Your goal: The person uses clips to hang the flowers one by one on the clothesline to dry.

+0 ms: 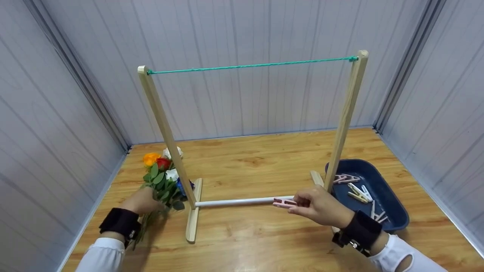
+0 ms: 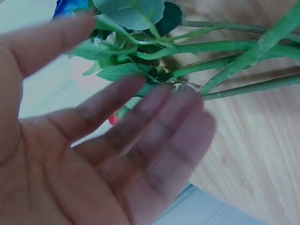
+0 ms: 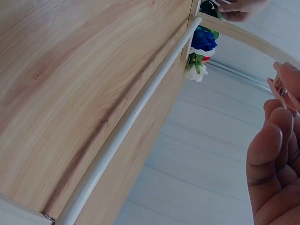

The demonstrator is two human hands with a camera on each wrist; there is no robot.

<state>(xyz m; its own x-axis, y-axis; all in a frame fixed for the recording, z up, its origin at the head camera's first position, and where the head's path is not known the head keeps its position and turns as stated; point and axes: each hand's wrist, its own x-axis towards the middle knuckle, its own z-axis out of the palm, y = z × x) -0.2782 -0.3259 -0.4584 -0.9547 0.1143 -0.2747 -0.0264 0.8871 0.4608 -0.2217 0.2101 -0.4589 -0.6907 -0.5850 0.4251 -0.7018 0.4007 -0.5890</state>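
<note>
My left hand point(image 1: 145, 201) is at the bunch of artificial flowers point(image 1: 159, 181) lying left of the wooden stand. In the left wrist view its fingers point(image 2: 159, 136) are extended and spread, with the green stems point(image 2: 220, 49) just beyond the fingertips. Orange, red, white and blue blooms show at the far end of the bunch. My right hand point(image 1: 321, 206) pinches a pink clothespin point(image 1: 284, 203) between thumb and forefinger, in front of the stand's white crossbar point(image 1: 242, 201). The same clothespin point(image 3: 280, 86) shows at the right edge of the right wrist view.
A green cord point(image 1: 249, 66) is strung between the tops of the stand's two wooden posts point(image 1: 162, 117). At right, a dark blue tray point(image 1: 399, 211) contains several clothespins point(image 1: 359, 192), pink, white and yellowish. Pale panel walls enclose the wooden table point(image 1: 249, 162) on three sides.
</note>
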